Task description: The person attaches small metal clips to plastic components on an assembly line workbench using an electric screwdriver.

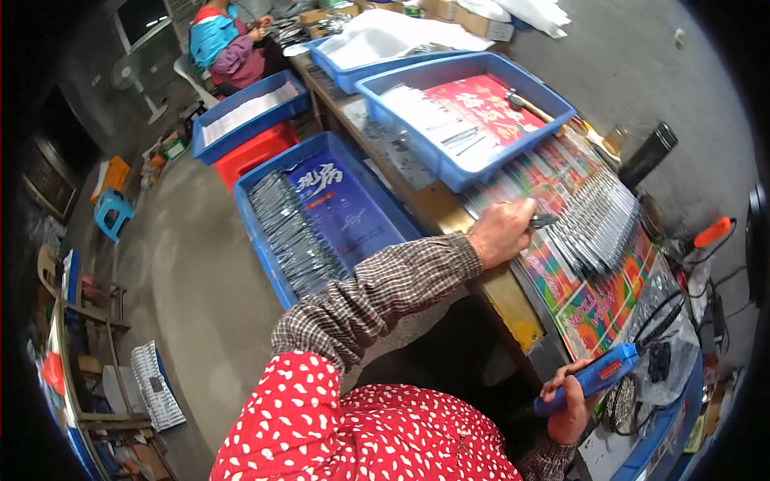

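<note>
My left hand (pixel 501 233) is closed around a small dark metal piece (pixel 545 220), its fingers pinched on one end. Just right of it, a dense pile of slim silver metal pieces (pixel 597 220) lies on a brightly printed sheet (pixel 589 317) covering the bench. What kind of pieces they are, I cannot make out. Lower right, at the bench's near edge, my right hand (pixel 571 405) grips a blue corded power tool (pixel 589 380). Its black cord (pixel 662 321) runs up to the right, and its tip is hidden.
Left of the bench, a blue tray (pixel 273 260) holds a row of similar metal pieces on a purple-blue sheet. Another blue tray (pixel 465 180) stands on the bench with a hammer (pixel 525 104) in it. A clear plastic bag (pixel 670 365) lies right. A person (pixel 228 48) sits far back.
</note>
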### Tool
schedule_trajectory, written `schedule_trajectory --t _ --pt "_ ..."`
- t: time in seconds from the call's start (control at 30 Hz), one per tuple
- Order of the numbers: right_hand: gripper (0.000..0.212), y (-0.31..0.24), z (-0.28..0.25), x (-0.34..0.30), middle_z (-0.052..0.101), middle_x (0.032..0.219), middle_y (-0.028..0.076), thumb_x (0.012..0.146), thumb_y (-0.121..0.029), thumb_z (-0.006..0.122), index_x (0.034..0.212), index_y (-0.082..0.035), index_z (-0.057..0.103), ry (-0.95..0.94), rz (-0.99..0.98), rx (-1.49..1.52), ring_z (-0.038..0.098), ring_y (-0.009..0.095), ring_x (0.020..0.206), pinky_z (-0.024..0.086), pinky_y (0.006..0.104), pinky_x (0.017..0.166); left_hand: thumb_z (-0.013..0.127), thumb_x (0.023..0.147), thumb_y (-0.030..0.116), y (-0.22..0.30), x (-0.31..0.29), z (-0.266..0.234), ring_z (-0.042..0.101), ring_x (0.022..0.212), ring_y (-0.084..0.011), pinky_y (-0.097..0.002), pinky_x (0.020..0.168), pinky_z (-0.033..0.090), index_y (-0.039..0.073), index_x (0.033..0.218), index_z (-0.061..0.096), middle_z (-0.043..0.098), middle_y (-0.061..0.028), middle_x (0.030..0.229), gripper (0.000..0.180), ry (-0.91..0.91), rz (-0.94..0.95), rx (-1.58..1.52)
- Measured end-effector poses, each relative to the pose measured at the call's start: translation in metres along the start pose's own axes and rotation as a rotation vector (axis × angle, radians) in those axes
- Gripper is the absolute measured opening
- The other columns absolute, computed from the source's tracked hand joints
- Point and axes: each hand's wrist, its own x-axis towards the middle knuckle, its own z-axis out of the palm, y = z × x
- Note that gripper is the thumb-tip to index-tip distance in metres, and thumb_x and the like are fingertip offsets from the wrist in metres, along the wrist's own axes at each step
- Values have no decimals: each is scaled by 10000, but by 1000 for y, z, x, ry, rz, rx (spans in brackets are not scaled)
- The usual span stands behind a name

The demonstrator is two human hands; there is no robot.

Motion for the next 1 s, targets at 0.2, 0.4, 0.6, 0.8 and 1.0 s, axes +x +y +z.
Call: schedule_trajectory --t 0.2,0.4,0.6,0.8,1.0 --pt "286 3 -2 3 503 687 119 764 -7 569 1006 -19 417 -16 -9 -12 492 163 478 442 281 474 554 741 28 13 10 -3 572 645 -289 -359 594 452 0 959 496 546 -146 738 227 396 89 -352" --pt "247 2 -4 3 488 731 81 832 -95 560 1027 -47 416 -71 -38 -115 471 132 481 417 269 490 569 784 12 22 10 -1 504 589 -87 -269 545 423 -6 924 523 522 -51 661 148 337 -90 -707" --pt "239 3 -4 0 488 728 79 831 -97 562 1022 -54 423 -31 -67 -146 464 126 477 412 264 482 557 794 -19 22 7 -4 534 590 -63 -229 536 452 -2 867 528 542 -12 656 80 207 -170 -895" --pt "234 3 -6 3 489 719 74 829 -108 564 1007 -57 421 -81 -44 -155 462 123 471 409 261 478 575 797 -20 28 -20 -30 534 561 -58 -227 497 444 -1 835 546 565 -13 679 51 116 -160 -1186" --pt "238 2 -4 3 489 717 73 831 -119 566 1003 -54 415 -75 -64 -153 469 123 472 412 261 475 603 820 61 2 -66 -114 570 632 -62 -227 551 482 24 888 564 585 -1 715 86 -230 -370 -785"
